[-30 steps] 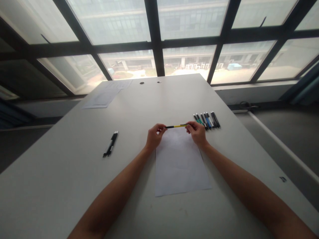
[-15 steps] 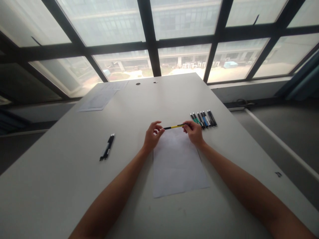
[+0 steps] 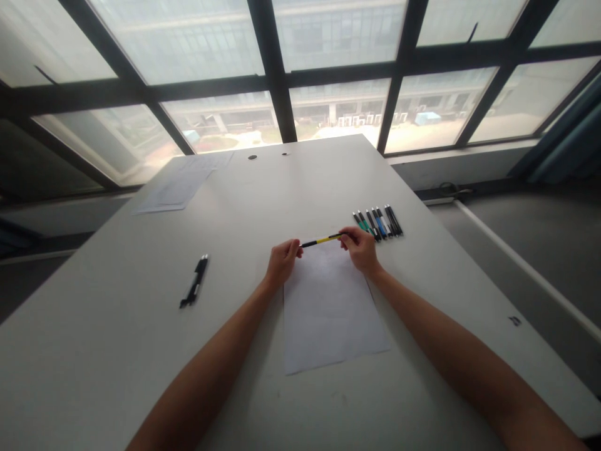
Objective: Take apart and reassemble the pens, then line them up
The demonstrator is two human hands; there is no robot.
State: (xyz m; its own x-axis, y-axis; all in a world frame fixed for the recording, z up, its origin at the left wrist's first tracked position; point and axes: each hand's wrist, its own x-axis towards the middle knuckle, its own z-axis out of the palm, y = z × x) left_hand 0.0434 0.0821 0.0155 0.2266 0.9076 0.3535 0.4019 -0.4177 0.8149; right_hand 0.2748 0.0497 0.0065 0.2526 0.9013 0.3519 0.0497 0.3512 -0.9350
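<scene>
A yellow and black pen [image 3: 323, 240] is held nearly level between my two hands, above the far edge of a white paper sheet [image 3: 331, 313]. My left hand [image 3: 282, 260] pinches its black end, fingers curled together. At the other end, my right hand [image 3: 359, 248] grips the pen between thumb and fingers. Just beyond my right hand lies a row of several pens [image 3: 379, 222], with green, black, white and blue barrels. Left of my left hand, a couple of black pens [image 3: 195, 280] lie side by side.
The white table [image 3: 300, 188] runs back to large windows. Stacked papers [image 3: 171, 191] lie at its far left, and a small dark object [image 3: 515, 321] sits near the right edge. Two round marks [image 3: 252, 157] show near the far edge.
My left hand's fingers, spread before, have closed on the black end of the pen. My right hand keeps its grip. The whole view has shifted slightly.
</scene>
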